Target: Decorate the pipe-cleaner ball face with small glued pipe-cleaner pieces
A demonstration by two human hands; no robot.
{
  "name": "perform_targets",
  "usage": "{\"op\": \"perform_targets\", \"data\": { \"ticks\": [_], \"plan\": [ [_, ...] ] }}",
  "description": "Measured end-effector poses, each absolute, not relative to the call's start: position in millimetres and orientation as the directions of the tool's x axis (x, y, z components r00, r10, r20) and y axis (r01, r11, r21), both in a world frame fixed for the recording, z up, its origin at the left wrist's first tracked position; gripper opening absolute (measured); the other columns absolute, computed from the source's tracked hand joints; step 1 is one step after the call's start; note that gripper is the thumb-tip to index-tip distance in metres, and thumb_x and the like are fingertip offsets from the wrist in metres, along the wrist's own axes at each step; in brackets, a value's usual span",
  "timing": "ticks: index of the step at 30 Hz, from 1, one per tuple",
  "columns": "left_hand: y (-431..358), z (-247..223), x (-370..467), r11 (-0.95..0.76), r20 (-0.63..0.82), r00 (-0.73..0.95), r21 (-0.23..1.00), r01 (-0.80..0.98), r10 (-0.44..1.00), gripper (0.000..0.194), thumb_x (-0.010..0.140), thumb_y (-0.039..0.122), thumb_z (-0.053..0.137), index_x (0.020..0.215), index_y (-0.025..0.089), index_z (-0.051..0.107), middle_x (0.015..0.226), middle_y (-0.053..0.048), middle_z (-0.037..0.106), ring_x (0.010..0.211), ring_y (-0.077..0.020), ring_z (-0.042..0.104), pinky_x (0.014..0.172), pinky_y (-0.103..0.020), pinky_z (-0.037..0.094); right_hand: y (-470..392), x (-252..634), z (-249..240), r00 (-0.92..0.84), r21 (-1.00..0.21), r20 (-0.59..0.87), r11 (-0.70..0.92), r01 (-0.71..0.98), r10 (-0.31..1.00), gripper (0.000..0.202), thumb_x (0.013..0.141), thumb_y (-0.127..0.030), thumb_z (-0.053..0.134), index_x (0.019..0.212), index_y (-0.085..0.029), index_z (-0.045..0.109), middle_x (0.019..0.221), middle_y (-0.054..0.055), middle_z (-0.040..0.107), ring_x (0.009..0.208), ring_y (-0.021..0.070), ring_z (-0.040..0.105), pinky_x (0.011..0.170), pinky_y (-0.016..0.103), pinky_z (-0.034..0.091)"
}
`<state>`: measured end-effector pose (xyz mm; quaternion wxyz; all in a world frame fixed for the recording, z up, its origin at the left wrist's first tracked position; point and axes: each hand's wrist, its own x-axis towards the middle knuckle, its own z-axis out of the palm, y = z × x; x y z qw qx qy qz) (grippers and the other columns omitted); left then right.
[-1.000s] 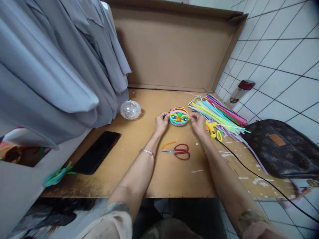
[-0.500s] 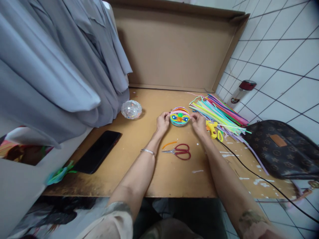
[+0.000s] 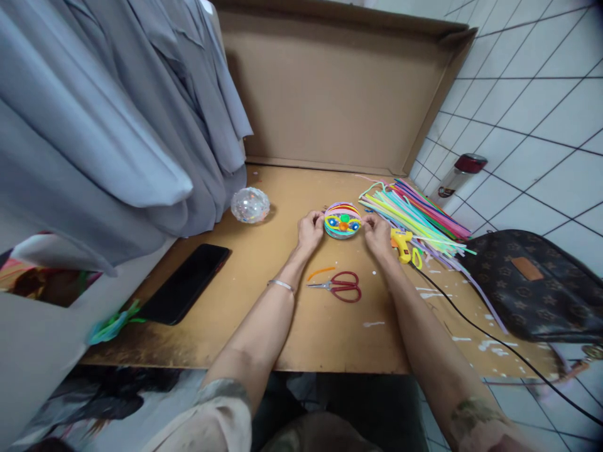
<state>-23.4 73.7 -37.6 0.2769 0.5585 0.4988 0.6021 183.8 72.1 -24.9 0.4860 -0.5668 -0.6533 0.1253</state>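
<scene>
A round ball decorated with coloured pipe cleaners (image 3: 343, 221) rests on the table between my hands. Its front carries two blue eye-like discs ringed in yellow, with green and orange pieces in the middle. My left hand (image 3: 311, 231) has its fingers closed on the ball's left side. At the right side, the bent fingers of my right hand (image 3: 375, 232) pinch at its edge; their tips are partly hidden. Nearer to me lie red-handled scissors (image 3: 343, 287) and a short orange pipe cleaner (image 3: 321, 273). Just right of my right hand is a yellow glue gun (image 3: 401, 243).
A clear faceted ball (image 3: 250, 205) stands at left, behind a black phone (image 3: 188, 284). Several pipe cleaners (image 3: 409, 210) lie at back right, near a brown bag (image 3: 541, 282) and a red-capped bottle (image 3: 459, 176). A black cord (image 3: 452, 309) crosses the right side. Cardboard (image 3: 330, 88) stands behind.
The view has shifted very slightly. Both hands stay at the sides of the decorated ball, which hardly differs in position.
</scene>
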Motion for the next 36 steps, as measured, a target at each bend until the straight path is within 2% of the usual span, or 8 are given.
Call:
{"op": "perform_targets", "data": {
  "ticks": [12, 17, 22, 36],
  "plan": [
    [79.2, -39.6, -20.9, -0.308, 0.336, -0.244, 0.940, 0.147, 0.910, 0.015, 0.085, 0.017, 0.061, 0.071, 0.019, 0.064, 0.067, 0.001, 0.065, 0.066, -0.0151, 0.057, 0.069, -0.026, 0.045, 71.3, 177.8, -23.4, 0.142, -0.712, 0.512, 0.326, 0.622, 0.847, 0.010, 0.077, -0.024, 0.052, 0.073, -0.024, 0.061, 0.069, 0.001, 0.065, 0.071, 0.0210, 0.059, 0.077, 0.034, 0.049],
    [78.1, -38.7, -18.4, -0.291, 0.310, -0.255, 0.951, 0.108, 0.916, 0.016, 0.085, 0.015, 0.061, 0.070, 0.018, 0.064, 0.070, 0.000, 0.066, 0.069, -0.0146, 0.058, 0.072, -0.026, 0.046, 72.6, 178.8, -21.2, 0.164, -0.741, 0.489, 0.309, 0.597, 0.857, 0.012, 0.077, -0.025, 0.052, 0.074, -0.021, 0.063, 0.072, 0.003, 0.066, 0.072, 0.0217, 0.060, 0.079, 0.036, 0.049],
    [77.0, -38.8, -15.5, -0.251, 0.276, -0.226, 0.959, 0.132, 0.934, 0.016, 0.086, 0.020, 0.060, 0.070, 0.018, 0.064, 0.063, 0.002, 0.060, 0.062, -0.0131, 0.052, 0.064, -0.025, 0.041, 74.2, 182.6, -19.5, 0.135, -0.744, 0.516, 0.365, 0.559, 0.846, 0.012, 0.079, -0.027, 0.052, 0.075, -0.023, 0.062, 0.073, 0.001, 0.067, 0.072, 0.0204, 0.060, 0.076, 0.033, 0.047],
    [71.0, -33.2, -14.2, -0.261, 0.287, -0.231, 0.956, 0.135, 0.930, 0.015, 0.085, 0.018, 0.061, 0.070, 0.017, 0.065, 0.064, 0.002, 0.060, 0.062, -0.0130, 0.051, 0.065, -0.025, 0.040, 77.1, 185.6, -23.2, 0.155, -0.759, 0.498, 0.343, 0.553, 0.853, 0.012, 0.074, -0.021, 0.051, 0.074, -0.022, 0.063, 0.074, 0.002, 0.069, 0.073, 0.0199, 0.060, 0.075, 0.032, 0.046]
  ]
}}
